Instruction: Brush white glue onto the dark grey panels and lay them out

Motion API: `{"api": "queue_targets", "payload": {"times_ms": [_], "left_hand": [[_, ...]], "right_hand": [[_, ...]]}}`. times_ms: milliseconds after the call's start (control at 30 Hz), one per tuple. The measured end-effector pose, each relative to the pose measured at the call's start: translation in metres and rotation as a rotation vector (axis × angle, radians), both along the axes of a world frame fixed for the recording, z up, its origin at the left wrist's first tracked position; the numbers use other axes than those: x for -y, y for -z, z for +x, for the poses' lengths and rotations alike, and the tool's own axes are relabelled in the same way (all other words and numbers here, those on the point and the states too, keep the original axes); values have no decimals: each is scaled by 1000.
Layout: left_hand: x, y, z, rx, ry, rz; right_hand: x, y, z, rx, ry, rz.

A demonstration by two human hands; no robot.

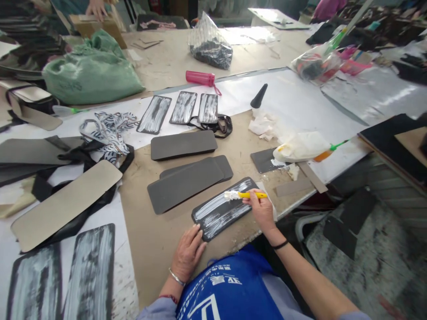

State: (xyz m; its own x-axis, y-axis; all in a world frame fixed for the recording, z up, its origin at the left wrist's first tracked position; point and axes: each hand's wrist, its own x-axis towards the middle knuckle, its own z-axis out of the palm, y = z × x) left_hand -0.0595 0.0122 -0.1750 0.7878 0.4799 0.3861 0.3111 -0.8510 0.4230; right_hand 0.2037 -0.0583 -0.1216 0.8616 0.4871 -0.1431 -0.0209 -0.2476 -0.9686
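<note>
In the head view, a dark rounded panel (220, 212) lies tilted near the table's front edge, streaked with white paste. My right hand (260, 209) grips the yellow handle of a brush (248, 195), its paste-covered bristles over the panel. My left hand (189, 250) rests at the panel's lower left corner, fingers stretched out and holding nothing. Beyond it lie bare grey panels (187, 183), overlapping, and another stack of grey panels (183, 145). A white glue bottle (300, 147) with a green nozzle lies on its side to the right, by a smaller dark piece (263, 160).
Three white-streaked panels (183, 107) lie farther back, near a pink bottle (200, 78). Coated panels (88, 271) and a beige panel (66, 204) occupy the left. A green sack (91, 73) and a clear bag (211, 46) stand behind. Another person's hand (96, 9) touches a cardboard box (95, 27).
</note>
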Motion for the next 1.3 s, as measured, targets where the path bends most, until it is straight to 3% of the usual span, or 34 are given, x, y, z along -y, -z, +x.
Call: {"api": "queue_targets", "payload": {"times_ms": [133, 300, 400, 500, 633, 733, 867, 933, 1000, 1100, 1300], "left_hand": [[1, -1, 1, -9, -7, 18], [4, -5, 2, -31, -30, 20], [7, -7, 4, -62, -58, 46], [12, -8, 7, -104, -124, 54], [17, -9, 13, -98, -182, -32], [20, -9, 18, -57, -254, -156], [24, -11, 29, -12, -491, -538], [23, -13, 36, 10, -679, -769], [20, -15, 42, 48, -800, -961], [15, -16, 45, 142, -848, -1174], [13, -16, 46, 186, -898, -1275]], "right_hand": [[21, -4, 64, 126, 144, -68], [35, -17, 86, 327, 72, -143], [42, -23, 78, 626, -57, -198], [46, -26, 52, 862, -234, -193], [46, -35, 7, 840, -474, -72], [49, -40, -1, 801, -500, -2], [52, -30, 4, 876, -334, -128], [49, -26, -10, 850, -404, -125], [44, -27, -33, 768, -570, -34], [35, -37, -62, 667, -700, 103], [30, -35, -63, 689, -590, 60]]}}
